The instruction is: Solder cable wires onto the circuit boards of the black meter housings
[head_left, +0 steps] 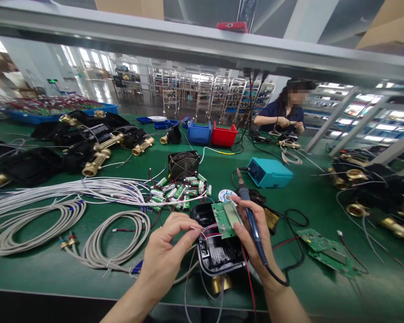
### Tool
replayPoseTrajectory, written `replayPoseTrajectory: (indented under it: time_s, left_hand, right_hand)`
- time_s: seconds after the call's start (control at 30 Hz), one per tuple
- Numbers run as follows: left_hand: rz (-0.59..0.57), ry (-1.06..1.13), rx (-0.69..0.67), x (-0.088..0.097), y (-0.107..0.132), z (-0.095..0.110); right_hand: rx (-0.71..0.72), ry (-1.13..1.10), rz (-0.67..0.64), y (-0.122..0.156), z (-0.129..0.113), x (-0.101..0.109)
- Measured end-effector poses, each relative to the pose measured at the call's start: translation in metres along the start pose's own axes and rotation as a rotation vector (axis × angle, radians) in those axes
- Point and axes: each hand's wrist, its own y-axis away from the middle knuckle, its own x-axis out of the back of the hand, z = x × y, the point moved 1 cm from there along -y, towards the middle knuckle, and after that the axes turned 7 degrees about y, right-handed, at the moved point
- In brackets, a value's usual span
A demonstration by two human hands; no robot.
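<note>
My right hand (257, 229) grips a green circuit board (226, 219) with a display by its right edge. A blue-handled soldering iron (251, 220) also lies along that hand, its tip pointing up and away. My left hand (170, 244) pinches thin wires (202, 231) that run toward the board's left side. Below the board sits an open black meter housing (218, 255), with a brass fitting (221, 284) showing under its near edge. Red and grey wires hang down at the front of the housing.
Behind the housing lie several green-and-white batteries (178, 192) and a black fan (183, 165). Coiled grey cables (116, 237) are at left, a teal soldering station (271, 172) and spare circuit boards (331, 251) at right. Brass-and-black meters (101, 143) line both sides. A co-worker (286, 107) sits opposite.
</note>
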Motion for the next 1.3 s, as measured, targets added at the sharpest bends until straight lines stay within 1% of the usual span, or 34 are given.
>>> replayPoseTrajectory:
  time_s: [0.1,0.2,0.27,0.33,0.43,0.5,0.57,0.8,0.87,0.93,1.03,1.1,1.2,1.3]
  left_hand:
    - [-0.037,0.077,0.047,-0.005,0.001,-0.001]
    - [-0.060,0.074,0.008,-0.012,0.000,0.003]
    - [-0.068,0.004,-0.085,-0.017,-0.002,0.007]
    - [-0.086,-0.095,-0.219,-0.021,-0.003,0.013]
    - [-0.114,-0.221,-0.412,-0.026,-0.003,0.019]
    - [-0.123,-0.263,-0.477,-0.028,-0.003,0.021]
    - [-0.131,-0.283,-0.495,-0.029,-0.003,0.022]
    - [-0.154,-0.280,-0.469,-0.030,-0.001,0.022]
    - [-0.146,-0.260,-0.410,-0.030,0.000,0.021]
    - [-0.140,-0.227,-0.321,-0.030,0.000,0.020]
    - [-0.137,-0.137,-0.195,-0.031,0.002,0.019]
    - [-0.121,-0.082,-0.135,-0.031,0.002,0.017]
    - [-0.090,-0.042,-0.103,-0.033,0.003,0.015]
    - [-0.079,-0.022,-0.116,-0.034,0.003,0.012]
  right_hand:
    - [0.124,0.120,0.067,-0.002,-0.011,0.003]
    - [0.250,0.272,0.066,-0.004,-0.033,0.005]
    - [0.308,0.343,0.026,-0.005,-0.049,0.005]
    - [0.343,0.393,-0.018,-0.005,-0.063,0.003]
    - [0.344,0.423,-0.038,-0.003,-0.074,-0.001]
    - [0.324,0.415,-0.028,-0.002,-0.076,-0.001]
    - [0.306,0.405,-0.019,-0.002,-0.076,-0.001]
    - [0.273,0.374,-0.030,-0.001,-0.074,0.002]
    - [0.271,0.357,-0.027,-0.001,-0.073,0.002]
    - [0.259,0.333,-0.026,0.000,-0.072,0.002]
    - [0.240,0.301,-0.021,0.000,-0.071,0.002]
    - [0.229,0.281,-0.020,0.000,-0.070,0.002]
    - [0.217,0.261,-0.026,0.001,-0.071,0.003]
    - [0.188,0.262,-0.028,0.002,-0.072,0.005]
